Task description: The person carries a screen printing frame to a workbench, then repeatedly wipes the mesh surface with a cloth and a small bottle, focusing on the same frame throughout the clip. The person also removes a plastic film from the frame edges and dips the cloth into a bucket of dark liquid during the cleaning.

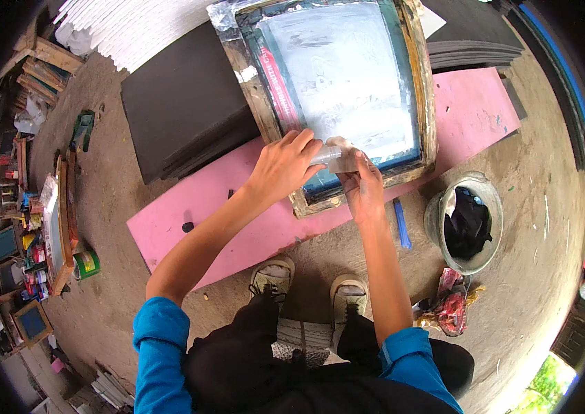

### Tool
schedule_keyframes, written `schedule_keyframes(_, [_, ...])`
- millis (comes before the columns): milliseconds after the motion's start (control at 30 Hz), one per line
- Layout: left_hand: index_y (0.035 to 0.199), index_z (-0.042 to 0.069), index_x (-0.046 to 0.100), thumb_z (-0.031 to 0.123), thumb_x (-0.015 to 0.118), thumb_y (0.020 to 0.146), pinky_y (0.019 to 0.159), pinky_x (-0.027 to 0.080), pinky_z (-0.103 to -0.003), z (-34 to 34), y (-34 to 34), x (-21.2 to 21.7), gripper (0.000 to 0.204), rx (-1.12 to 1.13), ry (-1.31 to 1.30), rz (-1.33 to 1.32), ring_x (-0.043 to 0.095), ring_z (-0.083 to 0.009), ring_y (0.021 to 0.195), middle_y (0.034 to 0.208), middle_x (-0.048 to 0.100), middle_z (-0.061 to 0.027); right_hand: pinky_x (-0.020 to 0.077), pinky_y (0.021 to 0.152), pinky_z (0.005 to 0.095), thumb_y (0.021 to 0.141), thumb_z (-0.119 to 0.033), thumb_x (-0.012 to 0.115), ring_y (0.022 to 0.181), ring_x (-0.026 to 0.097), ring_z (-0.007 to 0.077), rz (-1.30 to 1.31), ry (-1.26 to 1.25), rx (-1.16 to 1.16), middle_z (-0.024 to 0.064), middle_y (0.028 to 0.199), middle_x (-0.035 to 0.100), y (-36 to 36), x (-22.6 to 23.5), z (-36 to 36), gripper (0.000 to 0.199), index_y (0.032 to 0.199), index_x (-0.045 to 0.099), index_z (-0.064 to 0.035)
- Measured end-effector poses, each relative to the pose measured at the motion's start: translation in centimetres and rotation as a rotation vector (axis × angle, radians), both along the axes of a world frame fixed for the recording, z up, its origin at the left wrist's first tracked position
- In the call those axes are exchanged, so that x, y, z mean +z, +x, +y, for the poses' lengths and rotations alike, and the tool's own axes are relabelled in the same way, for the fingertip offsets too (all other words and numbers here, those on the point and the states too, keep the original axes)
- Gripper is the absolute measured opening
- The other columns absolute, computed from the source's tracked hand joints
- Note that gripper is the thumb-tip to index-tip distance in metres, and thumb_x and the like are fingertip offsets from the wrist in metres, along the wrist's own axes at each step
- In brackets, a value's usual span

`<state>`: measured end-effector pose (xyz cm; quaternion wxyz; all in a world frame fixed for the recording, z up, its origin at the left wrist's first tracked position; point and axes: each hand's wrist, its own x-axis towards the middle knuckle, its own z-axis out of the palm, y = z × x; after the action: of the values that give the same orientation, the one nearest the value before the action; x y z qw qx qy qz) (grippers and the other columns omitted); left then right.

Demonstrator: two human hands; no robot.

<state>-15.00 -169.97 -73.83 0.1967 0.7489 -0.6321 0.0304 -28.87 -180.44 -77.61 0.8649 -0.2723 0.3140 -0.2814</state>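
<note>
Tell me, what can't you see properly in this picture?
All in the head view:
- The pale thing both hands grip: the left hand and right hand cover most of it, so its kind is unclear.
- The wooden screen frame: its top is cut off by the picture edge.
- The metal bucket: something dark fills it, hiding the bottom.
- The small pots and frames at the left: too small and bent by the lens.
</note>
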Motion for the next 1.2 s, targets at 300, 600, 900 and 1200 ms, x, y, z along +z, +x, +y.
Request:
schedule_keyframes(300, [0.105,0.005,0.057,0.017,0.070,0.077,0.071,0.048,-0.031,2.8,-0.9,-2.2,0.034,0.239,-0.281,0.468,0.058,-0.0184,0.086,0.095,0.055,-0.0050,0.0508,0.088,0.0356,0.091,-0.015,0.054,0.101,0.057,0.0210,0.057,0.131,-0.008,0.0134,0.110,0.057,0.5,-0.1,-0.7,0.029,0.112,0.051,0.0054])
schedule_keyframes(600, [0.113,0.005,0.053,0.007,0.066,0.081,0.080,0.044,-0.033,9.1,-0.4,-11.3,0.035,0.648,-0.405,0.772,0.057,-0.0241,0.095,0.104,0.058,-0.0107,0.0472,0.099,0.0354,0.088,-0.009,0.058,0.108,0.056,0.0273,0.033,0.179,0.112,0.0183,0.116,0.055,4.6,-2.3,-3.9,0.034,0.115,0.048,0.0076])
schedule_keyframes(900, [0.121,0.002,0.047,0.014,0.061,0.085,0.102,0.030,-0.036,10.1,1.3,-7.5,0.041,0.564,-0.617,0.756,0.043,-0.0258,0.119,0.120,0.050,-0.0120,0.0476,0.084,0.0381,0.092,-0.009,0.043,0.092,0.063,0.0312,0.730,-1.338,-0.585,0.0186,0.098,0.066,8.4,-1.5,-15.4,0.030,0.118,0.057,-0.0046])
schedule_keyframes(1200, [0.143,-0.002,0.007,0.012,0.058,0.083,0.111,0.005,-0.051,-3.3,6.6,-2.6,0.080,0.541,-0.515,0.144,0.014,-0.0363,0.137,0.148,0.009,-0.0219,0.0184,0.113,0.0425,0.091,-0.032,0.045,0.137,0.020,0.0332,0.582,-2.051,0.862,0.0253,0.146,0.020,6.1,-6.2,-6.4,0.069,0.137,0.019,0.0127])
